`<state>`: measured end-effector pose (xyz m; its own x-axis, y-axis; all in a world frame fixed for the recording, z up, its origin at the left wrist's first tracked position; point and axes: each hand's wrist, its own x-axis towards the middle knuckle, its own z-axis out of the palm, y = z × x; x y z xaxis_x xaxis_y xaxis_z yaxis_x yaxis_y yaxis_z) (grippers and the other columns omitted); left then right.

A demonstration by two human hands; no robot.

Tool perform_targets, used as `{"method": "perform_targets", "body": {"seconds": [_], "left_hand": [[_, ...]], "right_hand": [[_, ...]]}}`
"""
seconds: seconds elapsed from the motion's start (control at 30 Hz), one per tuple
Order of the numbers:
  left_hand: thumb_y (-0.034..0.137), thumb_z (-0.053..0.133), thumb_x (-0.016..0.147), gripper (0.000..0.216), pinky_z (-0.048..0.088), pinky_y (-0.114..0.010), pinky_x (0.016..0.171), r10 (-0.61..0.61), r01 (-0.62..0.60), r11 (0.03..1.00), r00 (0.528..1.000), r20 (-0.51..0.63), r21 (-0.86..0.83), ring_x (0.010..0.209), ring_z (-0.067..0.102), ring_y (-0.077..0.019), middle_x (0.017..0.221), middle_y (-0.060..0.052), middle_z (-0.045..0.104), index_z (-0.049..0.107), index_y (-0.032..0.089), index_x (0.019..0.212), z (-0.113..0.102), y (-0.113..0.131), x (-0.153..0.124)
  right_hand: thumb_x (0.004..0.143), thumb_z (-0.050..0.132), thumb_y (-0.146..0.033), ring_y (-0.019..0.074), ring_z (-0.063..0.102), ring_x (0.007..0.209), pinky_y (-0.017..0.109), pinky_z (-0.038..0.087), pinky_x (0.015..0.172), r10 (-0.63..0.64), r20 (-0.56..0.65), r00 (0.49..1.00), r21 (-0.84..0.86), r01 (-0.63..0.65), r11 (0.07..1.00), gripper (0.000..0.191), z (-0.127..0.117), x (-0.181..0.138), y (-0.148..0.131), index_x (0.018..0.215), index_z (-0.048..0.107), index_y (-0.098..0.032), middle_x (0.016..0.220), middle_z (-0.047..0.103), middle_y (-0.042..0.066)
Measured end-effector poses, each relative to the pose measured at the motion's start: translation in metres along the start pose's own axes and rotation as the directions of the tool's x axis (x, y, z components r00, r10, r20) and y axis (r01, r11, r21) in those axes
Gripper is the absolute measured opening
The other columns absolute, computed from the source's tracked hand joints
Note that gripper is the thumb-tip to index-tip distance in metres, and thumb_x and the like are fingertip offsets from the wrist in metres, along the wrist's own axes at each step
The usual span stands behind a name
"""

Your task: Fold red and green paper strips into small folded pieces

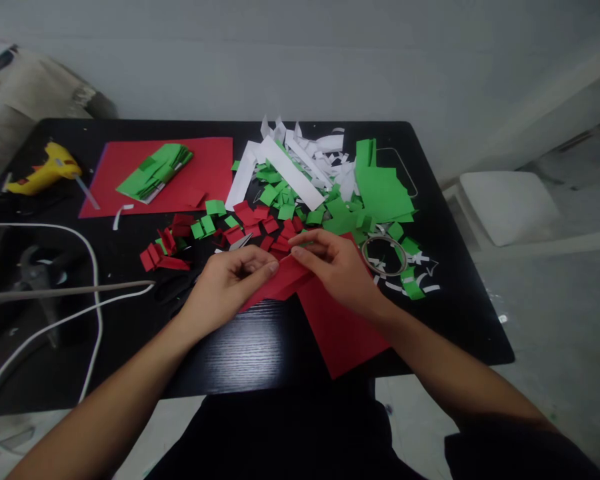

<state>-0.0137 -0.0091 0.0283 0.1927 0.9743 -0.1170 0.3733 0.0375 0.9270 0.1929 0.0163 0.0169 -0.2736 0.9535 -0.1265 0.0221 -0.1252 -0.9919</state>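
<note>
My left hand [230,283] and my right hand [337,267] meet over the middle of the black table [260,353]. Both pinch a folded strip of red paper [287,275] between thumb and fingers, one hand at each end. Under my right hand lies a larger red sheet [343,337] that reaches the table's front edge. Just beyond my fingers lie several small folded red and green paper pieces [253,223].
White paper strips [290,167] and green offcuts [380,190] pile up at the back. A red sheet [205,167] holds a green bundle [155,170] at back left. A yellow glue gun [43,170], a white cable [93,267] and a tape ring [385,253] are nearby.
</note>
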Motion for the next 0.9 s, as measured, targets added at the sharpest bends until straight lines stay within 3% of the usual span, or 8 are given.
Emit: {"method": "perform_targets", "body": {"seconds": [0.13, 0.33, 0.73, 0.9], "left_hand": [[0.042, 0.069, 0.091, 0.026, 0.038, -0.023, 0.055, 0.029, -0.029, 1.000, 0.999, 0.028, 0.000, 0.059, 0.053, -0.0120, 0.066, 0.001, 0.065, 0.076, 0.017, 0.087, 0.002, -0.001, 0.001], [0.040, 0.069, 0.092, 0.025, 0.039, -0.022, 0.057, 0.038, -0.038, 0.999, 0.999, 0.031, 0.004, 0.061, 0.054, -0.0116, 0.068, 0.001, 0.066, 0.075, 0.017, 0.087, 0.000, -0.001, 0.000], [0.048, 0.069, 0.092, 0.031, 0.046, -0.025, 0.062, 0.000, 0.000, 1.000, 1.000, 0.024, 0.003, 0.068, 0.064, -0.0152, 0.079, -0.003, 0.075, 0.077, 0.018, 0.091, -0.002, -0.003, 0.003], [0.050, 0.070, 0.092, 0.034, 0.044, -0.025, 0.061, -0.008, 0.008, 1.000, 1.000, 0.016, -0.025, 0.066, 0.061, -0.0145, 0.075, -0.001, 0.071, 0.078, 0.018, 0.100, -0.003, -0.005, 0.005]], "right_hand": [[0.080, 0.085, -0.031, 0.0179, 0.075, 0.087, 0.029, 0.057, 0.074, -0.039, 0.003, 0.999, -0.026, 0.039, 0.999, 0.027, 0.002, -0.001, 0.002, 0.101, 0.073, -0.019, 0.103, 0.079, 0.006], [0.078, 0.087, -0.036, 0.0165, 0.073, 0.071, 0.027, 0.054, 0.063, 0.003, -0.026, 1.000, -0.017, -0.004, 1.000, 0.033, -0.003, 0.002, -0.002, 0.101, 0.070, -0.019, 0.079, 0.078, 0.002], [0.076, 0.088, -0.040, 0.0170, 0.072, 0.071, 0.030, 0.056, 0.067, 0.007, -0.064, 0.998, 0.000, -0.007, 1.000, 0.035, -0.008, 0.005, -0.003, 0.098, 0.070, -0.020, 0.078, 0.077, 0.002], [0.078, 0.087, -0.037, 0.0166, 0.073, 0.076, 0.029, 0.056, 0.069, -0.004, -0.076, 0.997, 0.021, 0.005, 1.000, 0.030, -0.008, 0.006, -0.002, 0.096, 0.071, -0.019, 0.082, 0.077, 0.002]]}}
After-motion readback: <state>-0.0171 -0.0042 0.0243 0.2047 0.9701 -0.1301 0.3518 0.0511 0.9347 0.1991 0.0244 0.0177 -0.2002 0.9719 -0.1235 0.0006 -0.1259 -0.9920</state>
